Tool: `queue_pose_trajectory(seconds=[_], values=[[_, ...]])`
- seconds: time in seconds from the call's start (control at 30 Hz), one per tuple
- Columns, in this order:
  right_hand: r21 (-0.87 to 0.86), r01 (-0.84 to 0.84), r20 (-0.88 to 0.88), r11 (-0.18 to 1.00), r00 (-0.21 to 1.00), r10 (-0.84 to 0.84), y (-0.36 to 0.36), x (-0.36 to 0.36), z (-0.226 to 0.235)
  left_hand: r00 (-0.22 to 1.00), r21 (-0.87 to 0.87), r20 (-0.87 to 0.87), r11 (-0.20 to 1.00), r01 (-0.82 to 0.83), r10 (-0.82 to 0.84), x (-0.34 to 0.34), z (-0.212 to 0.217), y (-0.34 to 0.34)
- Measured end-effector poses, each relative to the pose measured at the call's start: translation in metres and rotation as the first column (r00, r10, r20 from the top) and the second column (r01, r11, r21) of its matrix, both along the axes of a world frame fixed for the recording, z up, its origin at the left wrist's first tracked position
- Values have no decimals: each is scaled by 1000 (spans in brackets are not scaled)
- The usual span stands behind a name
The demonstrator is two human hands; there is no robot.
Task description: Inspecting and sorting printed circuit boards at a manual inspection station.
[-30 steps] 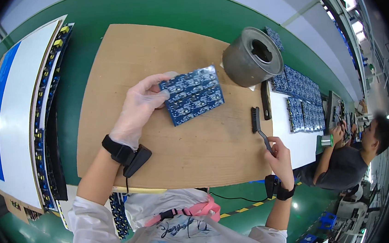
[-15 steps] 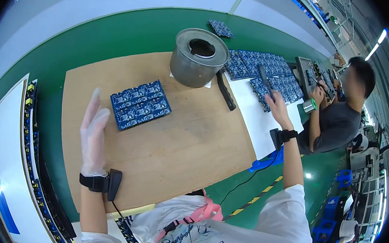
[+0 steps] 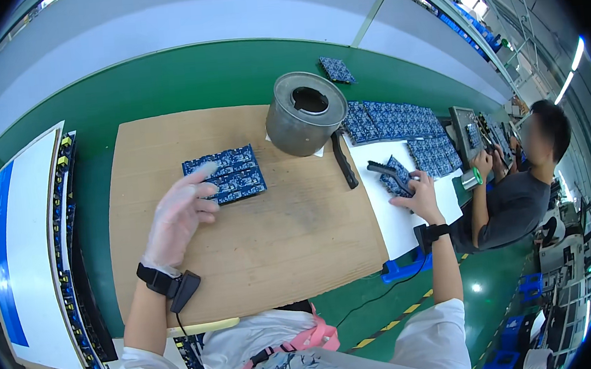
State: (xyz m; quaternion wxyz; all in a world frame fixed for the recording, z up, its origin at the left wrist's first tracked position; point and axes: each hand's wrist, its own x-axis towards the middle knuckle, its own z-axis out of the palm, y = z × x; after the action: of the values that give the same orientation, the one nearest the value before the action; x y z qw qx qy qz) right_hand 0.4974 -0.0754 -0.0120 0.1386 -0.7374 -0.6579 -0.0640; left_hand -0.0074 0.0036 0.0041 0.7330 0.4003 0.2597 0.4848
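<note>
Circuit board lying flat on the cardboard, left of and nearer than the metal can.
In the head view, the gloved left hand spreads loosely over this board's left part; contact cannot be told. Right of and nearer than the can, the right hand pinches a black brush beside a second board; whether it grips that too is unclear. Both boards look light and stiff, their components probably fragile, so bare edges seem the best hold.
</note>
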Motion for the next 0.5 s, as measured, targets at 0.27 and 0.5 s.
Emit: queue_pose_trajectory(seconds=[0.27,0.5], values=[[106,-13,-171,994,985,31,-11,-10,-11,969,-215,44,945,246,-242,15,-11,-17],[62,42,-257,997,966,-25,-21,-68,37,884,-401,302,793,458,-357,40,-14,-54]])
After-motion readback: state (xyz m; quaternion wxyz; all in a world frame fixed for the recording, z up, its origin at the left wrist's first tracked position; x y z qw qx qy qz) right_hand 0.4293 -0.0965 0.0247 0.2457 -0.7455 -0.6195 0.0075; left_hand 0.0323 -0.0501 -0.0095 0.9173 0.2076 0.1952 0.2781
